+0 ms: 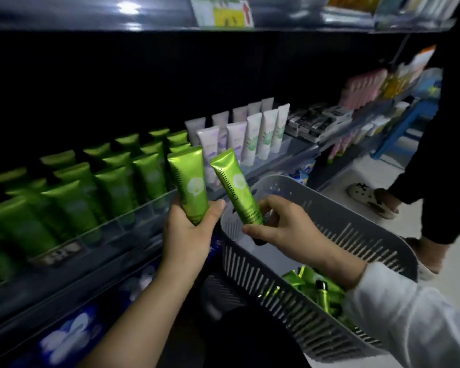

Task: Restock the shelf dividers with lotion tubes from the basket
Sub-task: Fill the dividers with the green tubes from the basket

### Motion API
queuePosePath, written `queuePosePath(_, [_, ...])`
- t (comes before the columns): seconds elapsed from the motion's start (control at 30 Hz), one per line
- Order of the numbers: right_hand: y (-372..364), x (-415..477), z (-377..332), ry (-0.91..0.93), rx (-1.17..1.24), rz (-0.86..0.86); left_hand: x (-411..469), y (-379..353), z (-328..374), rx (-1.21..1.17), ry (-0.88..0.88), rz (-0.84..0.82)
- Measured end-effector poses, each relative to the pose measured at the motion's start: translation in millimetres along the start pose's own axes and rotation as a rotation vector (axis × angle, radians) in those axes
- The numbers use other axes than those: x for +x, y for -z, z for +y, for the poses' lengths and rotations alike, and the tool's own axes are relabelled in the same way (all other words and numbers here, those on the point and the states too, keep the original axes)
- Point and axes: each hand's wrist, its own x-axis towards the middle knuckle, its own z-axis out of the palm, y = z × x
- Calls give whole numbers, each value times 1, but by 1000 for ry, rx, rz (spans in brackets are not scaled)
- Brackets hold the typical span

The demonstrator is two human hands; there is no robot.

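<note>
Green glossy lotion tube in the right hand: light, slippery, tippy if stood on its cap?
Probably light: the right hand pinches the green glossy plastic lotion tube near its black cap with fingertips only. Its shiny skin looks slippery. Standing on that narrow cap it would likely tip without neighbours.

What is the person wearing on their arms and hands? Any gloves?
No gloves: the left hand and the right hand are both bare, with no rings or watch showing. The right arm wears a long white sleeve that ends at the wrist. The left forearm is bare as far as the picture shows.
</note>
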Motion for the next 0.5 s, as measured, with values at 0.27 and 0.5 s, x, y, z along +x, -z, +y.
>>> queuePosePath(0.27, [-86,-35,-94,239,22,-39,-35,117,31,-58,-9,120])
queuePosePath(0.5, [-138,-38,-161,316,200,-206,-61,222,18,49,-19,123])
